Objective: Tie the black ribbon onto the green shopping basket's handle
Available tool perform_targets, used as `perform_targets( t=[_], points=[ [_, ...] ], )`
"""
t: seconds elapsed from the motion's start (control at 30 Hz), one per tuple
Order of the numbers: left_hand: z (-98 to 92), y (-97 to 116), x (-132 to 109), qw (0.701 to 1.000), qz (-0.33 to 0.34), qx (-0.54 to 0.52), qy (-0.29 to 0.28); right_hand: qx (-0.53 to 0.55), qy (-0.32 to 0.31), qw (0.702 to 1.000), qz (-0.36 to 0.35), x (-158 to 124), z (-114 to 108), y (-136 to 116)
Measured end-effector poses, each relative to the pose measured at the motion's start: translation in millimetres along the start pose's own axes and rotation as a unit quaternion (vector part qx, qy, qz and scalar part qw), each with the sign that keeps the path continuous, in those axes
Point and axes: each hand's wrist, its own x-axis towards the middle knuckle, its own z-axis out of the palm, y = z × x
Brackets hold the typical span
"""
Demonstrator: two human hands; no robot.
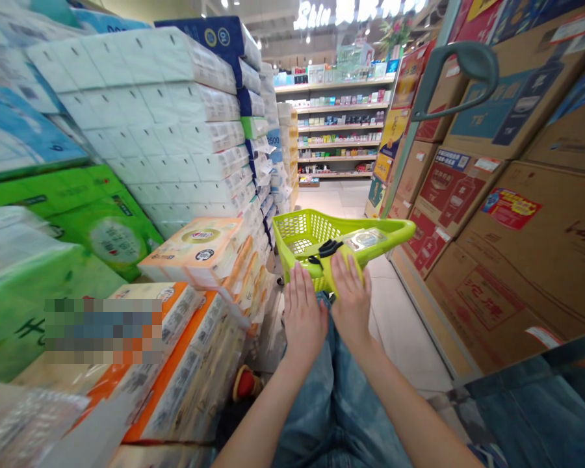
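Note:
A lime-green plastic basket [306, 218] with pierced walls stands low in the aisle, just beyond my knees. My left hand [305, 318] lies with fingers stretched forward, the tips at the basket's near rim. Beside it my right hand [351, 296] rests, fingers extended, over a yellow item [325, 270] at the same rim; its kind is partly hidden. A black strap-like piece [329, 247] lies just ahead of the right fingers. Behind that, a clear-wrapped package [367, 238] sits near the basket's right side, by its long pointed end.
On the left rise stacks of white tissue packs [141, 62] and orange-and-white packs [195, 247]. Cardboard cartons [507, 247] line the right, with a grey handle [470, 75] jutting out in front. Shelves of small goods [341, 123] stand ahead, across the tiled floor [404, 312].

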Motion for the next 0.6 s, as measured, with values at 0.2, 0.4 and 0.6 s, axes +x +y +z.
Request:
perform_targets(
  t=[0.2,0.4,0.6],
  points=[
    [-1.8,-5,1,1.0,0.015,0.016,-0.004,0.011,-0.021,0.996,-0.084,-4,1,-9],
    [-3.4,-4,1,1.0,0.015,-0.001,-0.013,-0.046,0.006,0.998,-0.03,14,-16,57],
    [-3.5,-2,0,1.0,0.012,0.005,-0.021,0.0,-0.014,0.997,0.07,14,-20,26]
  ],
)
